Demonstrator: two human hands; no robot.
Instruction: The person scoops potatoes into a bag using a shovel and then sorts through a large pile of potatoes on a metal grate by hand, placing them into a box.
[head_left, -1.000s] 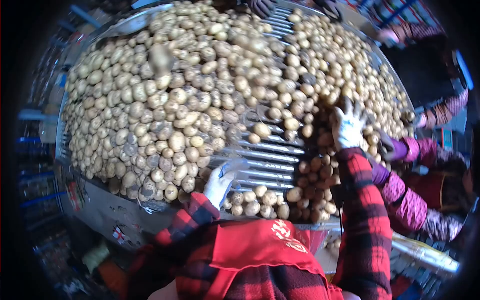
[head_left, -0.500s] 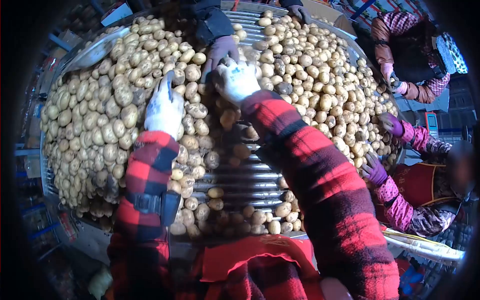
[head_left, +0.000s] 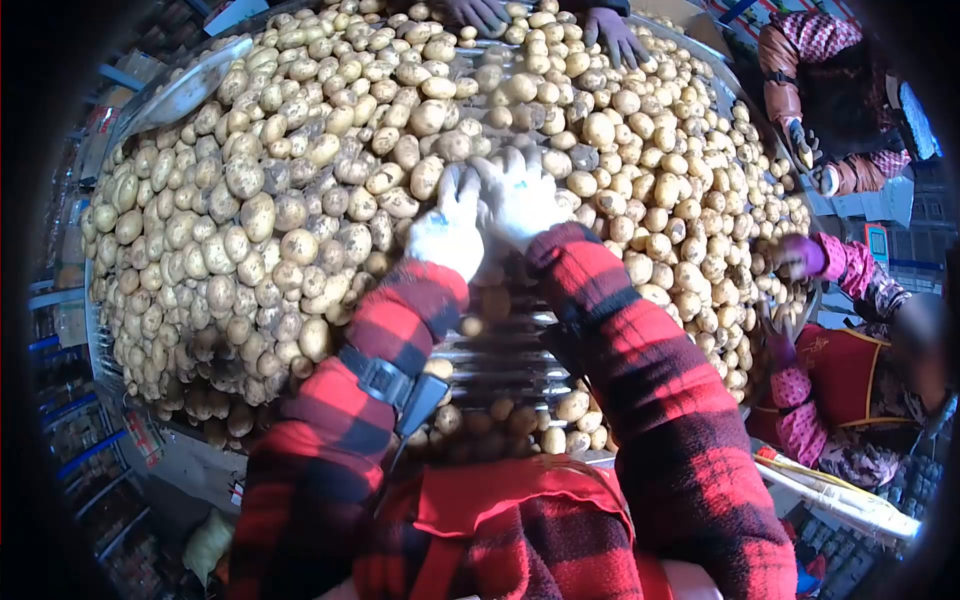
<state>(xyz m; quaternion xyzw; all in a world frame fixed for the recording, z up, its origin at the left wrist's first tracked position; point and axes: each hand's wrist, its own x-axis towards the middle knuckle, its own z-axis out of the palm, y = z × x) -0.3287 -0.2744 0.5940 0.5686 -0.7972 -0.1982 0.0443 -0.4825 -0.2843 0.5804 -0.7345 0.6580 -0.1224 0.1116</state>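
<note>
- Sorting table (head_left: pixel 190 455): grey near wall at the left. The bed it encloses is heaped with potatoes almost edge to edge.
- Metal sheet (head_left: pixel 185 92): far left, tilted against the heap's edge.
- Left heap of potatoes (head_left: pixel 240 230): pale and earthy, piled deep. My left hand lay on it half a second ago and is now off it.
- Left hand (head_left: pixel 447 232): white glove, centre of the table, palm down on the potatoes with fingers stretched toward the far side. It grips nothing I can see, and what lies under the palm is hidden. It has come rightward to sit just beside the right hand.
- Strap (head_left: pixel 392 385): black, buckled round my left sleeve.
- Right hand (head_left: pixel 520 195): white glove, fingers splayed flat on the potatoes and clasping none. A second ago the two hands were well apart. Now they are together on one patch, which I judge to be joint raking.
- Bare rollers (head_left: pixel 500 360): a narrow strip showing between my sleeves, with loose potatoes at its near end.
- Right heap (head_left: pixel 690 200): shallower and evenly spread.
- Co-workers' hands: two dark gloves at the far edge (head_left: pixel 612 35), one purple glove (head_left: pixel 800 255) at the right edge.
</note>
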